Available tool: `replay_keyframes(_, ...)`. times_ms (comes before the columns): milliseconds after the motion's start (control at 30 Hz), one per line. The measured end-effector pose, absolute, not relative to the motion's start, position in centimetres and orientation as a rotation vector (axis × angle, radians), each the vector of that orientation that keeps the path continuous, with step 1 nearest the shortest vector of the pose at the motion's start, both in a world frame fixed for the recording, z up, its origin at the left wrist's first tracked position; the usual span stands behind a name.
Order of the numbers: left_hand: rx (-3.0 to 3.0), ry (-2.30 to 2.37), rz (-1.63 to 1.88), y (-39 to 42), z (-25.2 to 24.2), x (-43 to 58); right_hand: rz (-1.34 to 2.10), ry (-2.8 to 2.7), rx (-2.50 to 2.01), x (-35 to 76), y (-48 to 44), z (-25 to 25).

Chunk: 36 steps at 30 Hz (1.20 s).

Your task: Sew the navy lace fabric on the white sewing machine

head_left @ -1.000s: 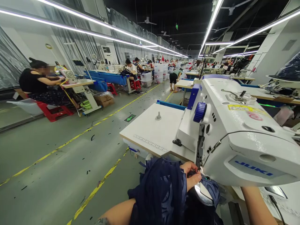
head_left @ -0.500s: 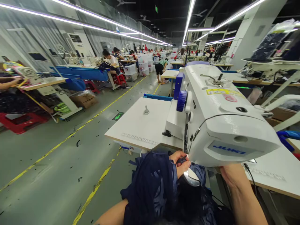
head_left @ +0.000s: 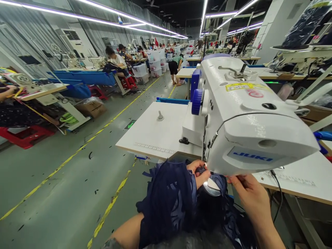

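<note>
A white Juki sewing machine [head_left: 249,114] stands on a white table [head_left: 158,133] right in front of me. A bundle of dark navy fabric [head_left: 171,200] hangs over my left forearm and spreads below the machine head. My left hand [head_left: 199,172] pinches the navy fabric under the machine head, beside a shiny metal plate [head_left: 210,185]. My right hand [head_left: 246,195] is at the fabric's right side just under the head, thumb and fingers pinched together on its edge. The needle area is hidden by the machine head.
A grey floor with yellow lines [head_left: 111,204] runs to my left. Other workers sit at sewing tables [head_left: 44,91] along the left wall, and one person bends over [head_left: 174,67] in the aisle far ahead. White bins [head_left: 141,71] and a cardboard box [head_left: 92,109] stand near them.
My view has swung down and left. My right hand has come up from under the machine to the fabric by the plate. My left hand stays pinched on the fabric.
</note>
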<state>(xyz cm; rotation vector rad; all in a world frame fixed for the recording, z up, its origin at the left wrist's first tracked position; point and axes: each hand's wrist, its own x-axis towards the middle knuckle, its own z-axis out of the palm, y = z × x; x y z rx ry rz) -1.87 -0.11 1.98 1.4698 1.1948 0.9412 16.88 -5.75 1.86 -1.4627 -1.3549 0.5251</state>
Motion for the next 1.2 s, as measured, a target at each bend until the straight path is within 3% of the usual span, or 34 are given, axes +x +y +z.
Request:
replay_keyframes(133,1.482,1.211,0.964,-0.1,1.6,-1.8,0.019,-1.704,-1.280,16.5,-5.9,1.2)
replay_keyframes(267,1.471,1.208,0.960,0.0,1.0,-1.8,-0.156,-1.792,-1.140,16.5,-5.4,0.5)
replay_keyframes(700,1.452,1.274,0.970,0.0,0.5,-1.7,-0.271,-1.836,-1.191,16.6,-5.3,0.2)
replay_keyframes(967,1.444,1.269,0.957,-0.3,1.4,-1.9,-0.178,-1.817,-1.489,16.6,-6.4,2.1)
replay_keyframes(1200,1.453,1.264,0.951,-0.2,1.4,-1.8,-0.164,-1.984,-1.244,16.0,-6.7,1.8)
